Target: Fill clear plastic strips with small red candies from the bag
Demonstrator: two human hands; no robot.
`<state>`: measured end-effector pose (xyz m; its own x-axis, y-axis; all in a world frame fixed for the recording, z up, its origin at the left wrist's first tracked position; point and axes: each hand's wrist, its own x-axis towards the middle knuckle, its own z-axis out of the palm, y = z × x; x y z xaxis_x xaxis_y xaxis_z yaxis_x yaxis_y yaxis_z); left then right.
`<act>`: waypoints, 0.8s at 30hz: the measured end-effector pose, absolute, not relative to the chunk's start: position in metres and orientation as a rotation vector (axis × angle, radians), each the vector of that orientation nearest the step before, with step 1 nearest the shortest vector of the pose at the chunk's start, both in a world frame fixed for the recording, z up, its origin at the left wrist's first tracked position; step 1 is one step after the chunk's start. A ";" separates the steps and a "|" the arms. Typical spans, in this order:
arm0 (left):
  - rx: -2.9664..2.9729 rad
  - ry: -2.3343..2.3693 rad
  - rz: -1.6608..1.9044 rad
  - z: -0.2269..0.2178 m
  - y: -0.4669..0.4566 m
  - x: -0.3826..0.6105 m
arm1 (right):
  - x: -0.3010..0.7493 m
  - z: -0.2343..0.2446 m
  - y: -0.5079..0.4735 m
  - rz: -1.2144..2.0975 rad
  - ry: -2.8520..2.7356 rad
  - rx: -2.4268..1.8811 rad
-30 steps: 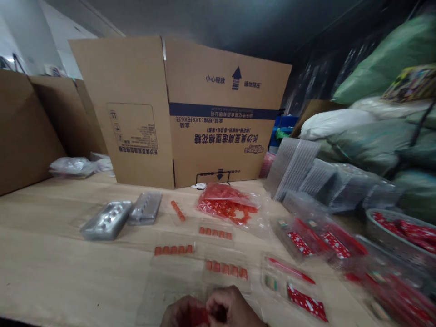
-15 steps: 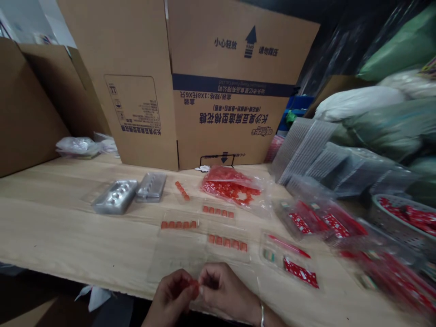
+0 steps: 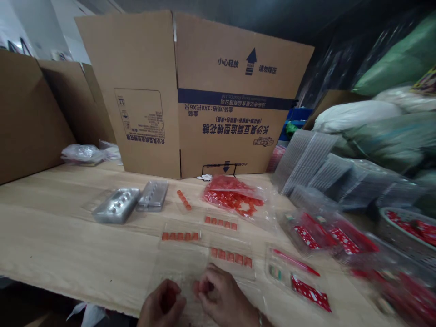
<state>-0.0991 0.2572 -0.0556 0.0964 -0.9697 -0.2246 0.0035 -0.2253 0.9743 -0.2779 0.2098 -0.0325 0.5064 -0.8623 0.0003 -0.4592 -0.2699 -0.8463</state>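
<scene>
My left hand [image 3: 161, 303] is at the table's front edge, fingers curled and thumb apart, with nothing visible between them. Beside it my right hand [image 3: 223, 295] is pinched around a small reddish piece [image 3: 196, 289], blurred and partly hidden by the fingers. Under both hands lies a clear plastic tray [image 3: 173, 265]. Just beyond are clear trays holding rows of orange-red jelly-like blocks: one row [image 3: 180, 236] at the left, one [image 3: 231, 257] nearer on the right, and one [image 3: 220, 223] farther back. A loose strip of blocks [image 3: 184, 200] lies behind them.
An open bag of red blocks [image 3: 235, 195] lies before a large cardboard box [image 3: 235, 131]. Stacked clear trays [image 3: 117, 206] stand left. At right are a tray with red packets [image 3: 309, 293], more filled trays [image 3: 344, 238], a basket [image 3: 391, 218] and tall tray stacks [image 3: 303, 159].
My hands have moved apart; earlier their fingertips met around a red piece. The left hand has loosened and shifted left and down. The whole view has shifted slightly, with the table appearing lower.
</scene>
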 end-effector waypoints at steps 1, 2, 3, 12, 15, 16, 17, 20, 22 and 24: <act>1.462 -1.040 -1.249 -0.057 0.254 -0.092 | -0.276 -0.031 0.202 -0.587 1.052 -2.085; 1.482 -1.044 -1.224 -0.058 0.251 -0.086 | -0.274 -0.030 0.195 -0.547 1.009 -2.240; 1.488 -1.045 -1.222 -0.060 0.248 -0.081 | -0.271 -0.031 0.189 -0.487 0.978 -2.355; 1.428 -0.960 -1.438 -0.072 0.247 -0.071 | -0.272 -0.050 0.174 -0.449 1.056 -2.374; 1.427 -1.019 -1.404 -0.072 0.247 -0.073 | -0.274 -0.045 0.176 -0.443 1.095 -2.405; 1.440 -1.068 -1.365 -0.072 0.248 -0.074 | -0.273 -0.041 0.179 -0.447 1.097 -2.404; 1.454 -1.127 -1.324 -0.071 0.249 -0.076 | -0.271 -0.037 0.183 -0.468 1.090 -2.395; 1.459 -1.309 -1.241 -0.067 0.250 -0.082 | -0.261 -0.024 0.195 -0.563 0.995 -2.258; 1.429 -1.372 -1.233 -0.062 0.252 -0.087 | -0.255 -0.018 0.202 -0.584 0.978 -2.082; 1.390 -1.337 -1.305 -0.057 0.253 -0.091 | -0.251 -0.017 0.204 -0.581 1.000 -1.920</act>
<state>-0.0909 0.2527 -0.0569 -0.0863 -0.9853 -0.1476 -0.1708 -0.1313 0.9765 -0.2510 0.2040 -0.0166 0.5683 -0.8228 0.0101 -0.4168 -0.2984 -0.8586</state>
